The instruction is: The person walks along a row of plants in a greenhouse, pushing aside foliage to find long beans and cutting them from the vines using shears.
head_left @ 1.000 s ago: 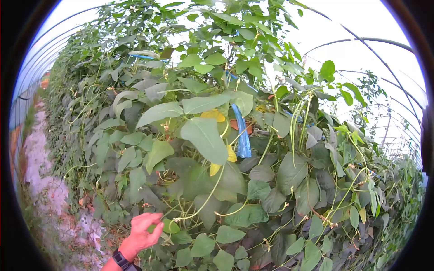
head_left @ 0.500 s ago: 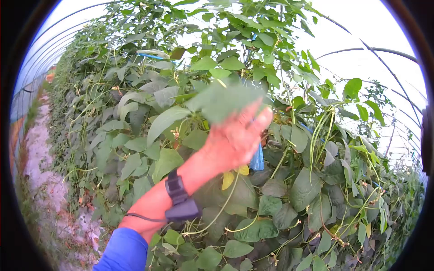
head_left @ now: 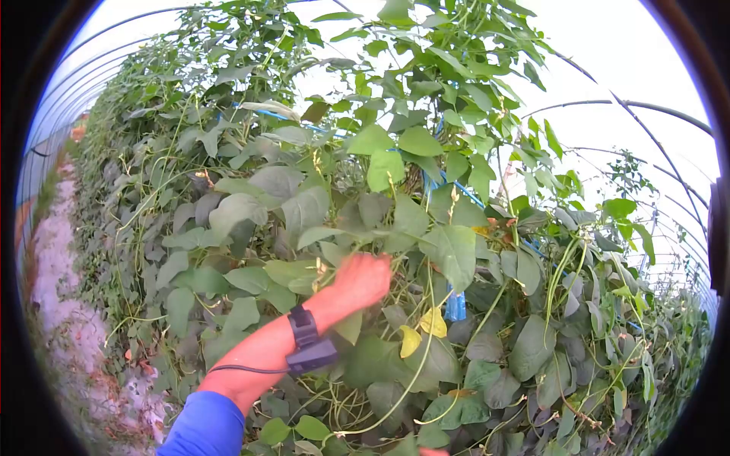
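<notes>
My left hand (head_left: 365, 280), below a blue sleeve (head_left: 202, 425) and a black wrist device (head_left: 308, 346), reaches into a dense wall of climbing bean vines. Its fingers look curled inward among the leaves, and whatever they grip is hidden. Just right of it hangs a broad green leaf (head_left: 454, 254). Two yellow leaves (head_left: 422, 332) are close below the hand. At the bottom edge a sliver of skin, apparently my right hand (head_left: 433, 452), peeks in; its fingers are out of sight.
Long thin green pods (head_left: 561, 277) hang at the right. Blue twine (head_left: 464, 190) and a blue strip (head_left: 455, 306) run among the vines. A pale path (head_left: 61, 258) goes back along the left. Curved tunnel hoops (head_left: 654, 110) arch overhead.
My left hand has drawn down and to the left from the leaf it was against, and its fingers are now curled. The broad leaves there show again. A bit of skin has appeared at the bottom edge.
</notes>
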`<move>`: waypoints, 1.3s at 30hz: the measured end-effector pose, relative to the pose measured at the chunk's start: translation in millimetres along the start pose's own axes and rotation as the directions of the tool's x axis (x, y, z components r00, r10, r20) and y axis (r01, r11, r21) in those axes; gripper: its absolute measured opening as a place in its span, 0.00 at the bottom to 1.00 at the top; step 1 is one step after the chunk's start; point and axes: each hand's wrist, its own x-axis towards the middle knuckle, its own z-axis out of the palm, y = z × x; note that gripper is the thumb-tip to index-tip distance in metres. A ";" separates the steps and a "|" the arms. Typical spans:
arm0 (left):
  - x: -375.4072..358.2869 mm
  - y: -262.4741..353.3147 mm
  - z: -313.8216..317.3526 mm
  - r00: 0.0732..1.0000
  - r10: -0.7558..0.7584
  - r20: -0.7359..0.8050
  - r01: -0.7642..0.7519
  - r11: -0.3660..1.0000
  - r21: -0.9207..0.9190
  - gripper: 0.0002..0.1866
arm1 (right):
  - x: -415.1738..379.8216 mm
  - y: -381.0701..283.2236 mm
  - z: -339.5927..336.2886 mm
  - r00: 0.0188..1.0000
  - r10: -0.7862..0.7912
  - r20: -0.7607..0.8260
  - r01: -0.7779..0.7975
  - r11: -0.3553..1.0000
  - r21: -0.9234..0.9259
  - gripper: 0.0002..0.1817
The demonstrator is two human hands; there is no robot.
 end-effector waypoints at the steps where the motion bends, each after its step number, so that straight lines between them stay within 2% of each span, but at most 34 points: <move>1: -1.7 1.9 2.9 1.000 0.011 -0.014 -0.012 0.999 -0.041 0.12 | 18.7 -15.2 9.2 0.996 -0.085 -0.016 0.085 0.996 0.026 0.20; 2: -2.7 2.6 4.4 0.999 0.021 -0.030 -0.024 0.997 -0.080 0.11 | 36.3 -30.1 -2.7 0.971 -0.119 0.206 0.176 0.942 -0.286 0.21; 3: -3.8 4.4 1.4 0.999 0.020 -0.040 -0.023 0.997 -0.074 0.11 | 59.3 -65.6 -3.8 0.933 -0.014 0.359 0.270 0.686 -0.675 0.27; 4: -5.5 7.6 -4.9 0.998 0.035 -0.043 -0.038 0.997 -0.064 0.09 | 75.9 -79.0 -5.1 0.930 0.106 0.352 0.258 0.495 -0.830 0.30; 5: -7.6 9.6 -8.0 0.998 0.050 -0.045 -0.053 0.997 -0.056 0.07 | 91.9 -85.7 7.2 0.931 -0.123 0.343 0.314 0.748 -0.584 0.26; 6: -9.6 9.5 -7.8 0.997 0.057 -0.061 -0.060 0.997 -0.045 0.06 | 109.3 -90.9 19.4 0.911 -0.329 0.250 0.391 0.883 -0.261 0.23; 7: -10.5 8.2 -6.4 0.996 0.058 -0.072 -0.061 0.997 -0.039 0.06 | 133.4 -94.9 27.8 0.867 -0.480 0.133 0.496 0.857 -0.141 0.26; 8: -11.9 6.3 -3.2 0.996 0.061 -0.070 -0.065 0.997 -0.049 0.08 | 151.1 -112.5 32.6 0.833 -0.536 0.135 0.544 0.839 -0.028 0.20; 9: -12.6 4.7 -0.8 0.995 0.064 -0.070 -0.069 0.996 -0.058 0.10 | 170.4 -126.0 28.9 0.829 -0.531 0.175 0.549 0.833 -0.076 0.20; 10: -12.8 3.8 -0.2 0.995 0.078 -0.069 -0.082 0.995 -0.056 0.10 | 188.7 -139.2 35.9 0.807 -0.571 0.149 0.586 0.805 -0.087 0.18; 11: -13.6 3.3 0.4 0.994 0.074 -0.079 -0.078 0.996 -0.052 0.10 | 201.6 -154.0 51.2 0.796 -0.604 0.046 0.604 0.784 -0.143 0.14; 13: -16.4 3.7 3.2 0.982 0.132 -0.136 -0.140 0.989 -0.051 0.09 | 253.4 -168.0 56.7 0.673 -0.739 0.032 0.695 0.617 -0.370 0.11; 14: -17.3 4.3 4.0 0.981 0.129 -0.142 -0.137 0.989 -0.047 0.09 | 281.7 -172.6 53.3 0.646 -0.763 0.017 0.649 0.538 -0.538 0.13; 15: -18.5 5.3 4.8 0.981 0.136 -0.141 -0.147 0.987 -0.069 0.08 | 299.7 -180.3 58.1 0.626 -0.779 -0.020 0.568 0.473 -0.674 0.15; 16: -19.3 5.9 5.0 0.979 0.144 -0.142 -0.157 0.984 -0.089 0.08 | 326.3 -183.1 56.0 0.668 -0.739 -0.083 0.506 0.533 -0.678 0.19; 17: -19.3 5.8 5.0 0.978 0.150 -0.145 -0.166 0.980 -0.106 0.08 | 359.7 -181.8 43.8 0.638 -0.764 -0.090 0.414 0.439 -0.797 0.24; 19: -20.5 6.3 5.8 0.979 0.149 -0.139 -0.162 0.984 -0.080 0.08 | 394.8 -189.0 42.1 0.646 -0.750 -0.141 0.252 0.384 -0.888 0.27; 21: -23.6 9.9 -1.1 0.978 0.137 -0.157 -0.155 0.982 -0.107 0.07 | 419.7 -194.3 42.5 0.677 -0.707 -0.201 0.364 0.560 -0.744 0.30; 22: -21.8 9.0 0.0 0.979 0.138 -0.149 -0.156 0.981 -0.115 0.06 | 422.8 -201.9 47.3 0.731 -0.646 -0.218 0.347 0.628 -0.696 0.30; 23: -21.5 9.7 1.2 0.978 0.138 -0.157 -0.156 0.982 -0.104 0.06 | 426.9 -206.9 53.1 0.728 -0.651 -0.213 0.359 0.627 -0.691 0.30; 25: -22.6 13.8 3.7 0.989 0.091 -0.116 -0.106 0.986 -0.131 0.05 | 433.3 -214.3 61.4 0.785 -0.613 -0.089 0.473 0.686 -0.553 0.34; 26: -23.1 12.7 7.7 0.988 0.099 -0.121 -0.117 0.981 -0.152 0.05 | 450.7 -212.5 60.9 0.776 -0.613 -0.151 0.443 0.700 -0.560 0.33; 27: -24.1 12.9 11.8 0.987 0.098 -0.127 -0.116 0.983 -0.143 0.05 | 468.0 -206.5 61.4 0.774 -0.617 -0.145 0.453 0.699 -0.554 0.33; 29: -25.4 15.6 13.7 0.985 0.098 -0.143 -0.123 0.976 -0.179 0.05 | 490.2 -195.8 62.6 0.666 -0.730 -0.155 0.664 0.674 -0.324 0.29; 30: -26.4 15.7 13.0 0.983 0.097 -0.155 -0.123 0.979 -0.165 0.05 | 494.6 -193.4 61.9 0.707 -0.692 -0.142 0.664 0.720 -0.203 0.30; 31: -26.9 14.7 15.7 0.982 0.095 -0.163 -0.120 0.981 -0.154 0.05 | 495.1 -190.7 66.4 0.727 -0.667 -0.166 0.655 0.745 -0.124 0.26; 33: -26.2 13.0 20.6 0.985 0.101 -0.142 -0.126 0.976 -0.177 0.05 | 493.0 -187.5 68.6 0.739 -0.650 -0.175 0.649 0.757 -0.070 0.22; 34: -26.7 13.6 16.5 0.992 0.091 -0.086 -0.106 0.975 -0.197 0.05 | 493.4 -187.3 68.1 0.741 -0.644 -0.190 0.638 0.764 -0.102 0.16; 37: -24.7 11.6 24.8 0.993 0.083 -0.081 -0.097 0.977 -0.188 0.05 | 511.8 -186.9 59.5 0.779 -0.597 -0.189 0.565 0.800 -0.201 0.12; 38: -25.3 11.5 24.8 0.993 0.087 -0.079 -0.101 0.977 -0.187 0.05 | 515.1 -186.7 58.1 0.818 -0.533 -0.217 0.516 0.846 -0.134 0.12; 39: -26.6 11.7 23.9 0.993 0.086 -0.078 -0.100 0.974 -0.204 0.05 | 516.8 -186.0 55.9 0.816 -0.535 -0.219 0.518 0.845 -0.133 0.12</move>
